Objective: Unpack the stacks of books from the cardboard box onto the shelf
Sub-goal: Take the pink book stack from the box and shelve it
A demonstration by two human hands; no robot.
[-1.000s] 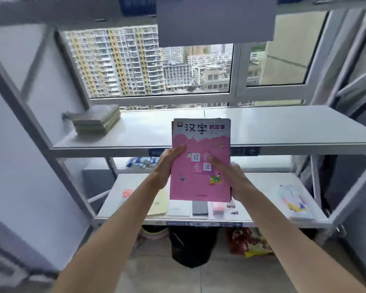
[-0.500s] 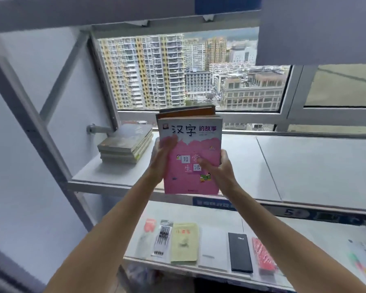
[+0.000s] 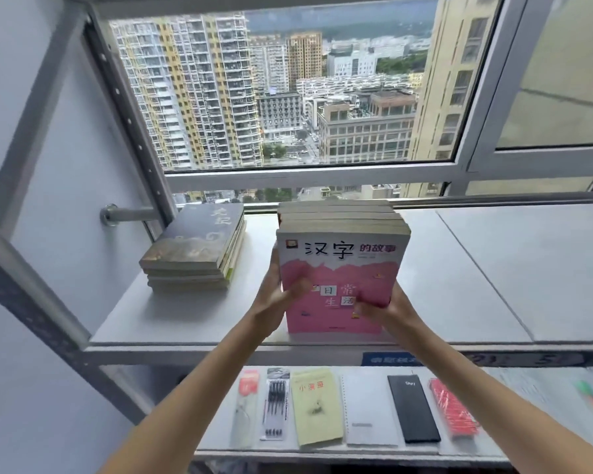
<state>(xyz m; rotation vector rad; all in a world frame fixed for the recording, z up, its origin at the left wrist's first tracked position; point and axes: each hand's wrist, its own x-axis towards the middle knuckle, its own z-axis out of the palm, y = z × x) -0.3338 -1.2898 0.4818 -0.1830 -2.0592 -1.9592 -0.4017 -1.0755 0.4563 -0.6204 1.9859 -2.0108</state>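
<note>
Stack of books point(image 3: 339, 268), pink cover uppermost, at the shelf point(image 3: 493, 268) front edge, gripped by left hand point(image 3: 274, 299) and right hand point(image 3: 387, 309); early release risks it toppling off.

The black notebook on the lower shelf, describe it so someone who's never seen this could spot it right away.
Find the window, then the grey shelf under it, and drop to the lower shelf where flat stationery lies in a row. The black notebook lies between a white spiral pad and a red item. It is the only solid black piece there.
</note>
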